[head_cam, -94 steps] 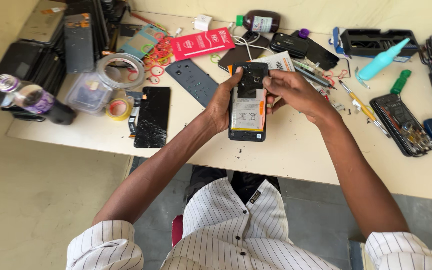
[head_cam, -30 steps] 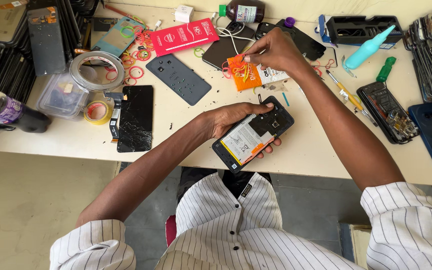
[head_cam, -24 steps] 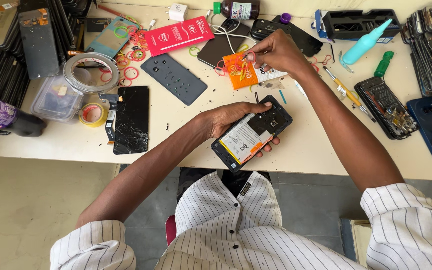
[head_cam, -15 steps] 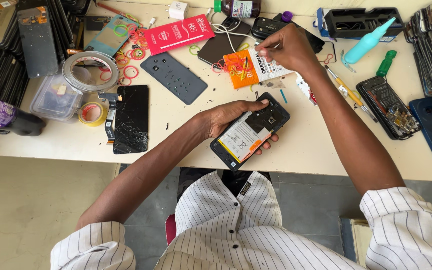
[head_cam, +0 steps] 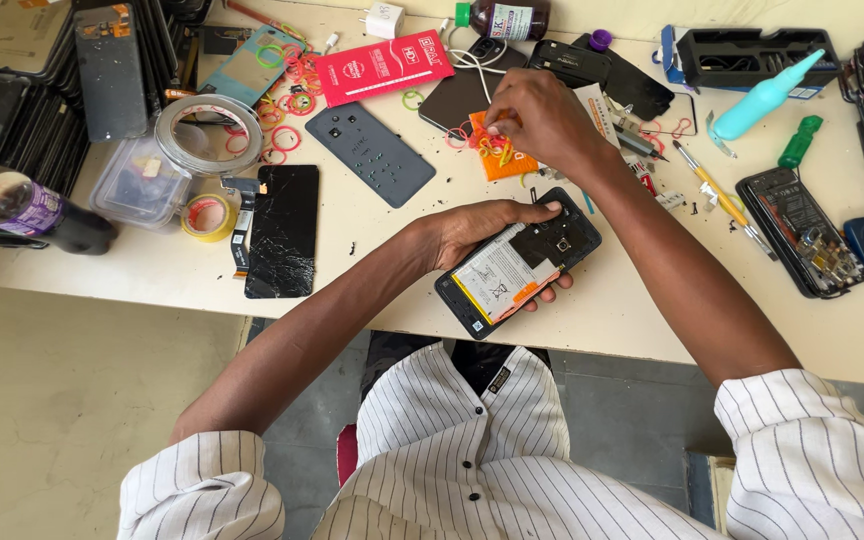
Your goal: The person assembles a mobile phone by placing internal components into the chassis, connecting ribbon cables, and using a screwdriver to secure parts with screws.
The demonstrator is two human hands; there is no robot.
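My left hand (head_cam: 472, 228) grips an opened phone (head_cam: 518, 262) with its back off, so the white battery and the dark circuit board show. It hangs tilted over the front part of the cream table (head_cam: 372, 250). My right hand (head_cam: 537, 115) reaches farther back and rests its fingertips on an orange pad (head_cam: 497, 158) strewn with small parts and coloured rubber bands. Whether those fingers pinch something tiny I cannot tell. A grey phone back cover (head_cam: 370, 153) lies left of the pad.
A cracked black screen (head_cam: 283, 231), tape rolls (head_cam: 206, 215) and a clear box (head_cam: 142, 183) lie at the left, beside a dark bottle (head_cam: 37, 212). A red packet (head_cam: 382, 66) sits at the back. Screwdrivers (head_cam: 717, 195), a teal squeeze bottle (head_cam: 767, 93) and more opened phones (head_cam: 800, 230) lie at the right.
My right hand left the opened phone and moved back to the orange pad, staying there. My left hand lowered the phone and tilted it toward the table's front edge.
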